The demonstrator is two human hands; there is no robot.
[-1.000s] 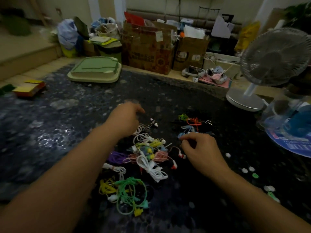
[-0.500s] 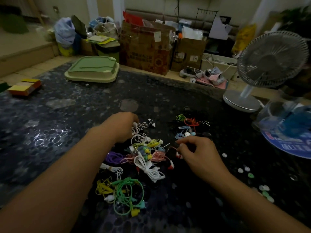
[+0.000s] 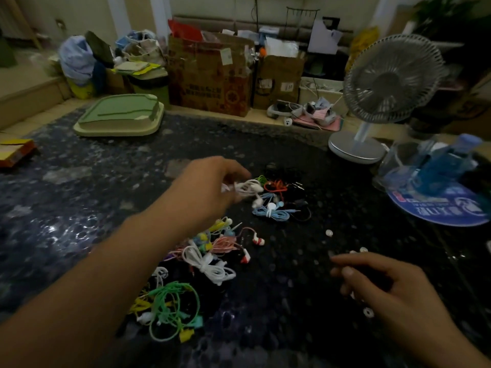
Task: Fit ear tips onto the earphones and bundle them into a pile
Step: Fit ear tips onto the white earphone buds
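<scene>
Bundling step, by my read: left hand (image 3: 210,187) pinches a coiled white earphone set (image 3: 245,187) and holds it just above the far pile (image 3: 276,205), where blue, orange and green sets lie bunched on the desk (image 3: 93,197). Fingers curled round the cord, buds dangling at the pile's near edge. Can't tell if this set's tips are fitted; too blurred.

Right hand (image 3: 380,282) hovers low over the loose ear tips (image 3: 329,232) scattered on the right side of the desk. Its fingers are bent, thumb toward forefinger, but I can't tell whether a tip is pinched between them or not.

Near pile (image 3: 202,256) of unsorted sets (white, pink, red-budded, green, yellow) sits between my arms, well apart from the far one.

Next, I judge: let the white set go onto the far pile, keeping the coil from springing loose. Then left hand back to the near pile for another set, right picks one small tip, needs a fine pinch since they're tiny and lie flat.
</scene>
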